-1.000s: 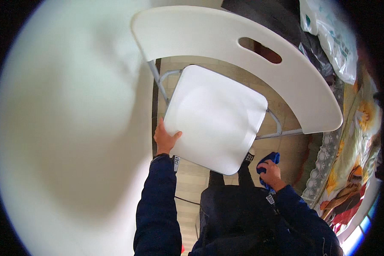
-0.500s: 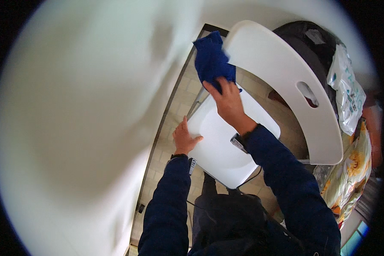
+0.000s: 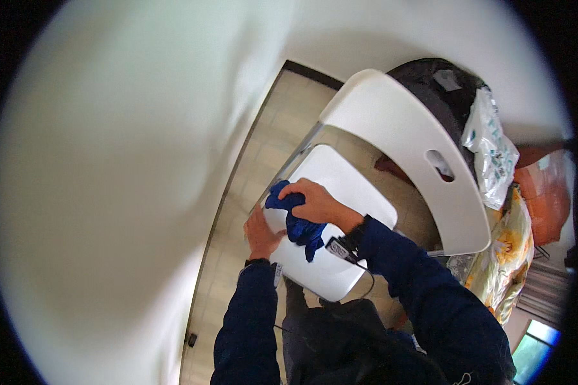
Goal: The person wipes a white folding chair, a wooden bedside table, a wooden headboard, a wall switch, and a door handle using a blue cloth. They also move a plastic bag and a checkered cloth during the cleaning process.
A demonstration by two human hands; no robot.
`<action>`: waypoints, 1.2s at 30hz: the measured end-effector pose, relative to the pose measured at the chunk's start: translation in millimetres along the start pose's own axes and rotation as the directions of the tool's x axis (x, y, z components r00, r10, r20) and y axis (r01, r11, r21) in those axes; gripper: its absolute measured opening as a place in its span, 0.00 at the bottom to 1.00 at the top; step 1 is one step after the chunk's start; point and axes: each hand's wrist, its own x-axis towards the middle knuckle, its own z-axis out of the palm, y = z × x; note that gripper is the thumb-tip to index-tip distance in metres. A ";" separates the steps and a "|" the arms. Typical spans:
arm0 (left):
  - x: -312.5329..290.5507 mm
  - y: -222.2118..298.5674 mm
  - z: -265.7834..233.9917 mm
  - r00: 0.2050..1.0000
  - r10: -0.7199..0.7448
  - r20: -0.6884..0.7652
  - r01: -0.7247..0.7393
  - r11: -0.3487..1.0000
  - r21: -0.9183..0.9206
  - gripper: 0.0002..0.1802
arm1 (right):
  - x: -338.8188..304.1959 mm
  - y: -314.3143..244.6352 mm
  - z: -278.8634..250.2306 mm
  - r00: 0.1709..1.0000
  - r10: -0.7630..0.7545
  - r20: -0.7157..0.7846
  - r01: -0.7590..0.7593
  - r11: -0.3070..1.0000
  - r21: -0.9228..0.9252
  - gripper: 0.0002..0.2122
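A white folding chair (image 3: 350,186) stands before me, its curved backrest (image 3: 401,122) rising at the far right with an oval slot in it. My right hand (image 3: 321,204) is closed on a dark blue cloth (image 3: 306,232), which lies bunched on the left part of the seat. One end of the cloth hangs toward the near side. Beside it, my left hand (image 3: 261,236) grips the left edge of the seat, thumb on top; its other fingers are partly hidden. A small device with a cable (image 3: 339,249) sits at my right wrist.
A white wall (image 3: 128,192) runs along the left. Behind the backrest are a black bag (image 3: 430,86) and a white plastic bag (image 3: 491,154). Flower-patterned fabric (image 3: 504,250) lies at the right, near an orange-brown object (image 3: 542,199). Tiled floor (image 3: 289,102) shows around the chair.
My right hand has brought the cloth from beside the backrest's left end down onto the seat near my left hand, where it is now bunched. My left hand stays at the seat's edge.
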 end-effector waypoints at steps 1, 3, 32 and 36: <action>-1.9 0.4 -1.8 1.000 -0.013 0.002 0.013 0.998 0.059 0.64 | -13.2 -21.8 -18.7 0.993 -0.024 -0.116 0.024 1.000 0.003 0.19; -2.2 1.8 -3.1 0.999 -0.039 0.032 0.035 0.991 0.130 0.63 | -29.5 -66.1 -53.8 0.818 -0.342 -0.462 0.211 0.926 -0.312 0.20; -2.3 -5.2 -2.2 0.997 0.043 0.065 -0.050 0.991 0.121 0.60 | -27.2 -93.4 -179.4 0.489 -0.505 -0.711 -0.180 0.739 -0.649 0.16; -2.9 -2.9 -6.4 0.997 0.022 0.076 -0.028 0.997 0.078 0.61 | 15.7 -101.6 -155.7 0.664 -0.609 -0.434 -0.148 0.461 -0.875 0.09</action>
